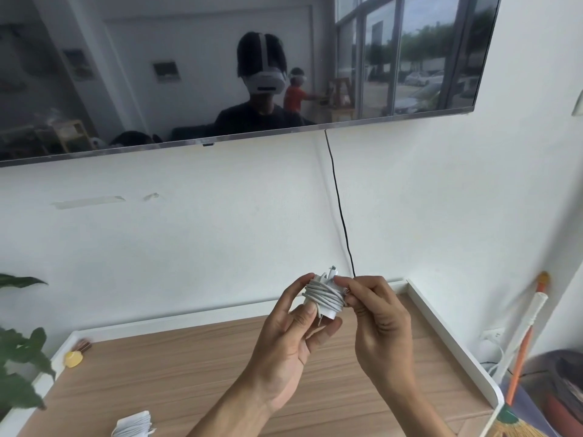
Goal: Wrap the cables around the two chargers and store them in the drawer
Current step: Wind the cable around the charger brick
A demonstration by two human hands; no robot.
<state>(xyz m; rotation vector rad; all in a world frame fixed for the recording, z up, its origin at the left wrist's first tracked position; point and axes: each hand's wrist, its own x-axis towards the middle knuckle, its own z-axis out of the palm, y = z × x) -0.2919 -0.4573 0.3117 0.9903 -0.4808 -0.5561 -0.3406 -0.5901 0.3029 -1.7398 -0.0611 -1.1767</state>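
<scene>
I hold a white charger [328, 313] in the air above the wooden tabletop, its pale grey cable [323, 296] wound around it in several turns. My left hand [293, 332] grips the charger from below and the left, thumb across the coils. The fingers of my right hand [375, 313] pinch the cable's plug end at the top right of the bundle. A second white charger [134, 425], with cable wound around it, lies on the tabletop at the bottom left, partly cut off by the frame edge. No drawer is in view.
The wooden table [176, 373] has a raised white rim [448, 335] at the back and sides. A small yellow object [74, 358] lies at its back left corner. Plant leaves [22, 357] stand left. A TV [220, 67] hangs above, a black cord [342, 222] dropping from it. A broom [523, 335] leans right.
</scene>
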